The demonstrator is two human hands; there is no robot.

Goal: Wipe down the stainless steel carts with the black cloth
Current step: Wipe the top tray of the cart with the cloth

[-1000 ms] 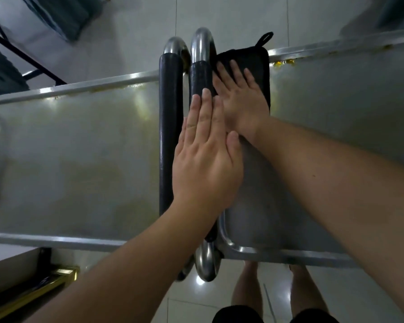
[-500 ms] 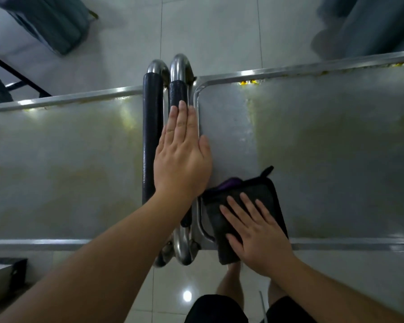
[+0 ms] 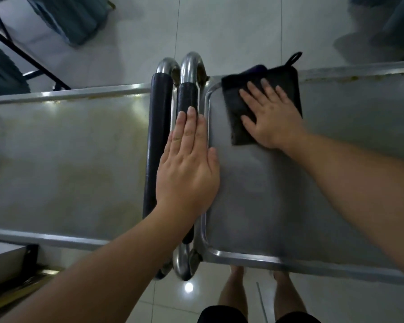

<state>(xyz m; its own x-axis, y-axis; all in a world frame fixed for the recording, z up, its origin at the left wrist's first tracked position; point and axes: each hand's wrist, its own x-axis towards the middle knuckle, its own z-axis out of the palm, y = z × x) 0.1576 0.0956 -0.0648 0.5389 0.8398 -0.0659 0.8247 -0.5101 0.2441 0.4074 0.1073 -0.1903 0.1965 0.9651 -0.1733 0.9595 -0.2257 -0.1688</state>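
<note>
Two stainless steel carts stand side by side below me, the left cart (image 3: 63,159) and the right cart (image 3: 278,206), their black-padded handles (image 3: 159,127) meeting in the middle. The black cloth (image 3: 240,106) lies flat at the far left corner of the right cart's top. My right hand (image 3: 271,115) presses on it with spread, straight fingers. My left hand (image 3: 189,169) rests flat on the right cart's handle (image 3: 188,94), fingers straight and together.
Grey-blue chairs (image 3: 63,22) and a black frame (image 3: 21,54) stand on the tiled floor beyond the left cart. A low box with a brass edge (image 3: 16,271) sits at the near left. My bare feet (image 3: 233,290) show under the right cart's near edge.
My right hand has pushed the cloth from the near edge of the right cart back up to its far corner. The left hand stays on the handle.
</note>
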